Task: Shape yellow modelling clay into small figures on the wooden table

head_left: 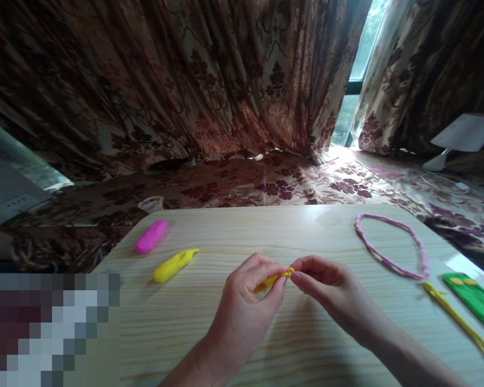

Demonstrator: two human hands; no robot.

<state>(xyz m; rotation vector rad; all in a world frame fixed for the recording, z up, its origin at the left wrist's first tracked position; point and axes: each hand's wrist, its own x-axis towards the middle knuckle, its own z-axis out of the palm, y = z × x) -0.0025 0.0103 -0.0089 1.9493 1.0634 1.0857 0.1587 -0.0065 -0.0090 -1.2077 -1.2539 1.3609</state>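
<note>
Over the middle of the table, a small piece of yellow modelling clay (269,281) is pinched between both hands. My left hand (250,298) is closed round most of it, thumb and fingers pressed together. My right hand (326,279) pinches its thin, curled tip with thumb and forefinger. The part inside the left palm is largely hidden. Left of the hands lies a thicker lump of yellow clay (174,266) with a pulled-out point. Behind that rests a pink clay block (151,237).
A pale wood table (290,231) holds everything. On its right lie a pink-purple clay ring (387,260), a forked yellow clay strand (454,314) and a flat green clay slab (474,301). A white lamp (465,132) stands beyond, beside patterned curtains (226,80). The lower left corner is pixelated.
</note>
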